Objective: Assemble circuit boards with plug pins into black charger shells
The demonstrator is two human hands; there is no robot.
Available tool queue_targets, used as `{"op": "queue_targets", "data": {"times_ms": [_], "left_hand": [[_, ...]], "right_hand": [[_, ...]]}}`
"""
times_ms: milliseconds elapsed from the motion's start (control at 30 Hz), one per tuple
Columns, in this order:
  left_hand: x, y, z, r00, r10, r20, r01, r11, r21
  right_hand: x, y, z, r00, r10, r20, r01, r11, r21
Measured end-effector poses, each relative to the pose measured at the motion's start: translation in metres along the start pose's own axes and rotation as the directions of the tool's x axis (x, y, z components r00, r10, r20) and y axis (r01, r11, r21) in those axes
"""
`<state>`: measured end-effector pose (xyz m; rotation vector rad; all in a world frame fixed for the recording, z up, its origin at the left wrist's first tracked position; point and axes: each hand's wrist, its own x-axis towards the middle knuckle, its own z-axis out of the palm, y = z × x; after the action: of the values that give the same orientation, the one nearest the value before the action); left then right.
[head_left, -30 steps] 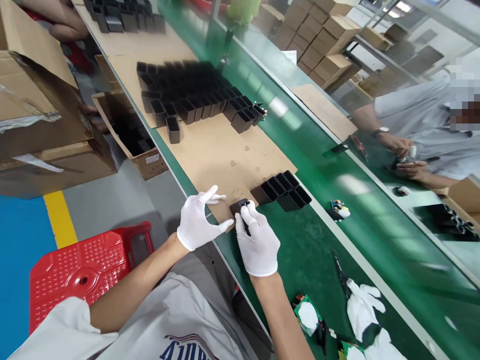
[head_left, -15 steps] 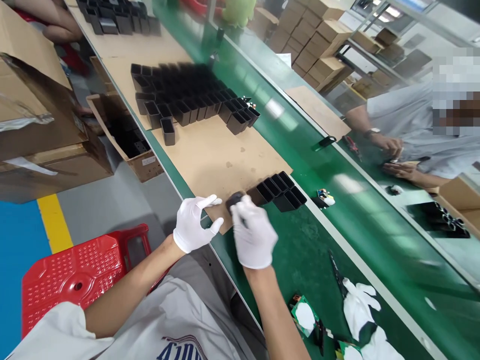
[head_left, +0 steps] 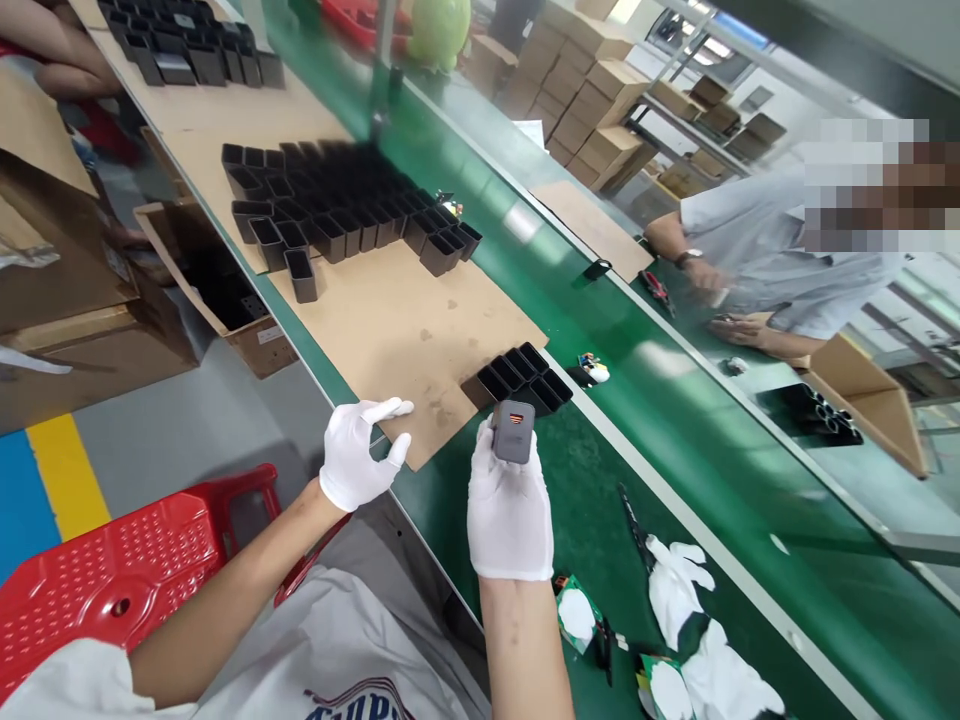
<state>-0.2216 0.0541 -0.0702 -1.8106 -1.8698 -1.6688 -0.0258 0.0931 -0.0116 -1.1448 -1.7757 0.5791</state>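
Note:
White gloves cover both my hands. In my right hand (head_left: pixel 510 505) is a small black plastic case (head_left: pixel 514 433), its end face with a small slotted opening turned up toward me. My left hand (head_left: pixel 364 452) holds nothing; thumb and fingers are spread beside the near edge of the brown cardboard sheet (head_left: pixel 375 330). Just beyond my right hand, several open-topped black cases (head_left: pixel 529 375) stand close together at the sheet's corner. A larger block of similar black cases (head_left: pixel 330 200) fills the sheet farther up the bench.
Circuit boards (head_left: pixel 577 612) and loose white gloves (head_left: pixel 675 585) lie on the green bench at the lower right. A red stool (head_left: pixel 112 590) stands at the left, near a cardboard box (head_left: pixel 259 345). A co-worker's hands (head_left: pixel 739 325) handle something across the bench.
My right hand has turned over and lifted the black case, so its end face shows. My left hand keeps its spread pose. The whole view has shifted somewhat.

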Motion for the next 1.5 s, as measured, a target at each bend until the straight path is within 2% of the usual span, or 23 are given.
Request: {"op": "queue_targets", "data": {"times_ms": [200, 367, 467, 567, 667, 733, 833, 933, 1067, 1167, 1233, 1367, 1433, 1500], "left_hand": [[-0.001, -0.001, -0.003, 1.000, 0.023, 0.020, -0.023, 1.000, 0.017], [-0.002, -0.003, -0.003, 0.999, 0.023, 0.029, -0.024, 0.999, 0.041], [-0.002, -0.002, -0.004, 0.999, 0.009, 0.040, -0.012, 0.998, 0.057], [0.000, 0.004, -0.007, 0.998, -0.010, 0.059, 0.006, 0.998, 0.066], [0.005, 0.014, -0.011, 0.996, -0.041, 0.085, 0.035, 0.997, 0.075], [0.012, 0.026, -0.012, 0.980, -0.103, 0.173, 0.085, 0.990, 0.111], [0.031, 0.049, -0.009, 0.896, -0.213, 0.391, 0.157, 0.973, 0.172], [0.062, 0.067, 0.005, 0.805, -0.255, 0.536, 0.200, 0.967, 0.159], [0.127, 0.066, 0.045, 0.746, -0.293, 0.599, 0.310, 0.948, 0.078], [0.188, 0.054, 0.097, 0.746, -0.260, 0.613, 0.262, 0.961, 0.090], [0.226, 0.047, 0.139, 0.721, -0.214, 0.659, 0.200, 0.975, 0.098], [0.271, 0.046, 0.222, 0.593, -0.135, 0.794, 0.065, 0.991, 0.120], [0.279, 0.047, 0.253, 0.526, -0.103, 0.844, 0.005, 0.993, 0.118], [0.285, 0.046, 0.275, 0.464, -0.086, 0.882, -0.040, 0.992, 0.118]], "right_hand": [[-0.015, -0.018, -0.016, 0.975, 0.223, -0.010, -0.222, 0.974, 0.040], [-0.024, -0.023, -0.014, 0.913, 0.404, -0.053, -0.396, 0.911, 0.118], [-0.018, -0.013, -0.023, 0.866, 0.482, -0.135, -0.460, 0.872, 0.166], [0.010, 0.017, -0.059, 0.811, 0.520, -0.267, -0.488, 0.854, 0.180], [0.057, 0.058, -0.117, 0.783, 0.518, -0.345, -0.507, 0.852, 0.127], [0.092, 0.086, -0.157, 0.780, 0.494, -0.384, -0.525, 0.851, 0.029], [0.134, 0.125, -0.196, 0.780, 0.459, -0.425, -0.557, 0.819, -0.139], [0.158, 0.157, -0.206, 0.796, 0.452, -0.403, -0.568, 0.788, -0.239], [0.173, 0.188, -0.203, 0.819, 0.439, -0.370, -0.552, 0.780, -0.296], [0.183, 0.200, -0.206, 0.835, 0.438, -0.333, -0.536, 0.785, -0.311], [0.191, 0.203, -0.210, 0.848, 0.435, -0.303, -0.520, 0.793, -0.317], [0.201, 0.199, -0.220, 0.879, 0.406, -0.250, -0.471, 0.822, -0.321], [0.201, 0.191, -0.225, 0.891, 0.390, -0.231, -0.449, 0.833, -0.323], [0.196, 0.179, -0.231, 0.902, 0.374, -0.217, -0.428, 0.845, -0.321]]}}
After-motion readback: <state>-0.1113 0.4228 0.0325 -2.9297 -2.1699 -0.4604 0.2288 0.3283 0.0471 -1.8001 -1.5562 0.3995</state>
